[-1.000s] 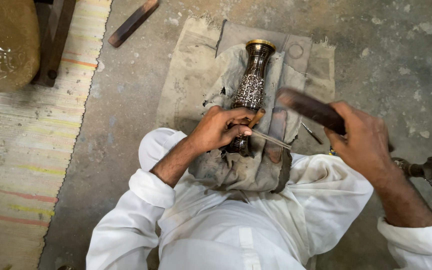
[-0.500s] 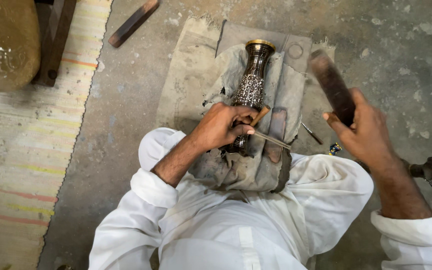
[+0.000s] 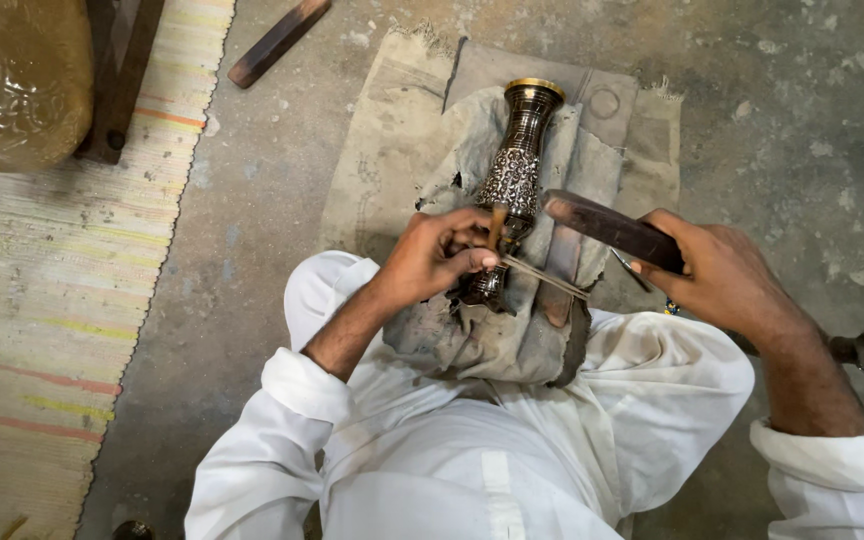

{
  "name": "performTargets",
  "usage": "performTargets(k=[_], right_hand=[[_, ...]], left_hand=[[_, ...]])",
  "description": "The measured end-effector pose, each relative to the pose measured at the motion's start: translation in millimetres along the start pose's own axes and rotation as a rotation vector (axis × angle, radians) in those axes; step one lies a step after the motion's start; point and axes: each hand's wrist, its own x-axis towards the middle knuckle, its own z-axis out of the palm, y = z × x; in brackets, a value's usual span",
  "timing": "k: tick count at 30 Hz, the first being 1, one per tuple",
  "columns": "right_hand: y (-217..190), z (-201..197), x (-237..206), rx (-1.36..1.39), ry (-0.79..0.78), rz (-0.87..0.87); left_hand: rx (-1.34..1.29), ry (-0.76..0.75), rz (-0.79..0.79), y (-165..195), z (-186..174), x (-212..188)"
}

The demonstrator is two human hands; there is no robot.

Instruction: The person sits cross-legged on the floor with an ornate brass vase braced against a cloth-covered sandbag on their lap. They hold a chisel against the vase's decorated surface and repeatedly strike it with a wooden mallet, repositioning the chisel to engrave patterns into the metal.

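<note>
- Dropping from its raised spot 0.5 s ago, right hand (image 3: pixel 722 275), clamped on dark mallet (image 3: pixel 612 228), nears chisel (image 3: pixel 542 277).
- Left hand (image 3: pixel 442 255) pinches chisel vs engraved vase (image 3: pixel 512 180); strike looks imminent.

The person wears loose white clothes: a long-sleeved white shirt and white trousers, creased and folded over the legs. Both sleeves are pushed up, bunched in thick cuffs, leaving the forearms bare. The left hand (image 3: pixel 437 258) and right hand (image 3: pixel 722 275) are bare, with no gloves.
</note>
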Motion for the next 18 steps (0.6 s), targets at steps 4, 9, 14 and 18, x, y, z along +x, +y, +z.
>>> performTargets(k=[4,9,14,18], right_hand=[[-2.5,2.2,1.8,0.0,0.035,-0.101],[-4.7,2.5,6.9,0.013,0.27,-0.168],[-10.7,-14.7,11.1,-0.356,0.238,-0.245],[-22.4,-30.8,13.7,-0.419,0.228,-0.292]], left_hand=[[0.018,0.011,0.121,-2.5,1.9,-1.3],[-0.063,0.021,0.114,-5.5,4.5,-1.0],[0.025,0.017,0.047,-8.7,5.3,0.4],[-0.051,-0.016,0.071,-12.4,6.9,1.5]])
